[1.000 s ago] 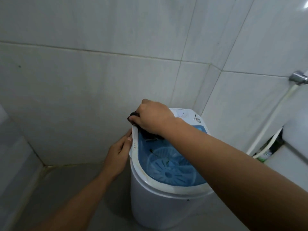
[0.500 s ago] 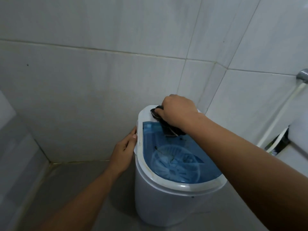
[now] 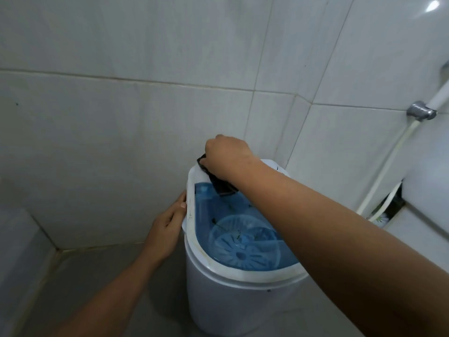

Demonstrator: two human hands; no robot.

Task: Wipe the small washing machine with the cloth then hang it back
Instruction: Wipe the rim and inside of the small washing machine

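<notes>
The right hand (image 3: 227, 158) has slid the dark cloth (image 3: 220, 184) along the white top edge of the small washing machine (image 3: 230, 307), to its back left corner in the middle of the frame. Its fingers are curled tight round the cloth. The left hand (image 3: 165, 229), lower left, still presses nearly straight fingers on the machine's side. So the wiping goes on; hanging up comes later.

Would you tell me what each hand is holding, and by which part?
The right hand grips the dark cloth by its bunched upper end; the left hand holds nothing, only pressing against the washing machine's left rim.
</notes>
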